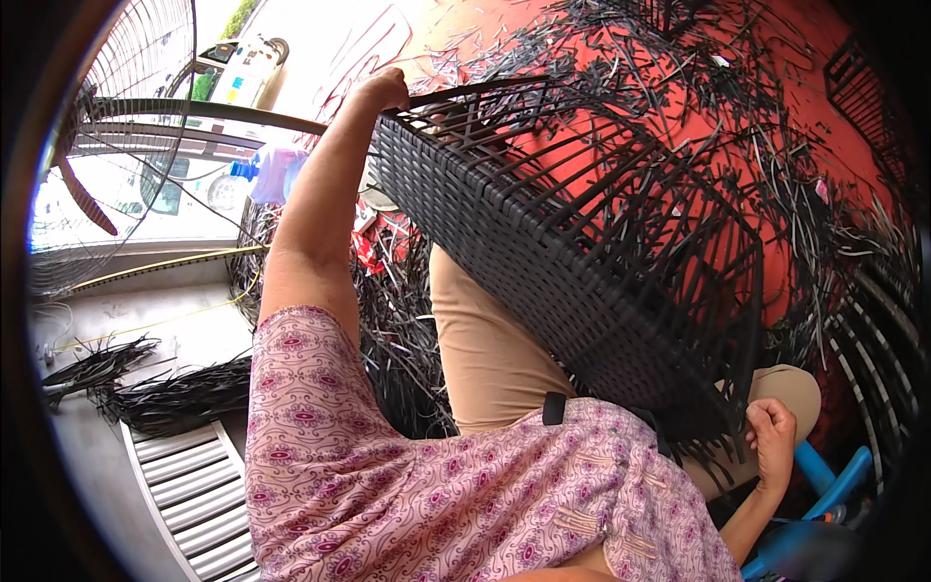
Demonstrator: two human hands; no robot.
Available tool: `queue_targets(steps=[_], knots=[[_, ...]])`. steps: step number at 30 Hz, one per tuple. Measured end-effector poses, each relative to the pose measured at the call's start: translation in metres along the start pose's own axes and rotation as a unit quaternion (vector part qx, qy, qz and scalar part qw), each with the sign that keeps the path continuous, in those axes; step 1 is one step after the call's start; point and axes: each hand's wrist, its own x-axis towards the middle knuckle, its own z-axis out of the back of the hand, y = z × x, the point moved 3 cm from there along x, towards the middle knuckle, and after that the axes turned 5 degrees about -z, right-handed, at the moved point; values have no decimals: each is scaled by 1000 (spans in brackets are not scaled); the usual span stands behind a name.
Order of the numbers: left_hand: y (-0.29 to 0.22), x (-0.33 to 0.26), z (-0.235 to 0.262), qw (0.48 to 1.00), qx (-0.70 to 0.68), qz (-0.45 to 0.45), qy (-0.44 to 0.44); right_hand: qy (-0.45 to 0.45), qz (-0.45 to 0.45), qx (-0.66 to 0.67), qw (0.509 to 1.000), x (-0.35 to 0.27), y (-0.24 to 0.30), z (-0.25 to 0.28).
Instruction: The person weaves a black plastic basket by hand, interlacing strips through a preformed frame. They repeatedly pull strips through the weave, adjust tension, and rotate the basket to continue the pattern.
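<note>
Wicker frame [582, 242]: across lap. Left hand [386, 89] fingers curled shut on frame's far top rail; right hand [773, 436] fingers pinching strands at near lower edge.

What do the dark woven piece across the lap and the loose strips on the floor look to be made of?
The woven frame: flat black strips plaited tightly over thin dark bars, probably synthetic rattan on metal rod; the strips look smooth with a slight sheen. The left hand grips its far edge, the right hand its near corner. The loose strips: same flat, black, plastic-looking strands.
</note>
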Motion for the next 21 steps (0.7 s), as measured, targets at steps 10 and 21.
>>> queue_targets(steps=[10, 21], knots=[[70, 58, -42, 990, 93, -103, -19, 8, 6, -6, 1000, 0, 5, 3], [-83, -82, 19, 985, 114, -27, -129, -10, 13, -15, 1000, -9, 9, -4]])
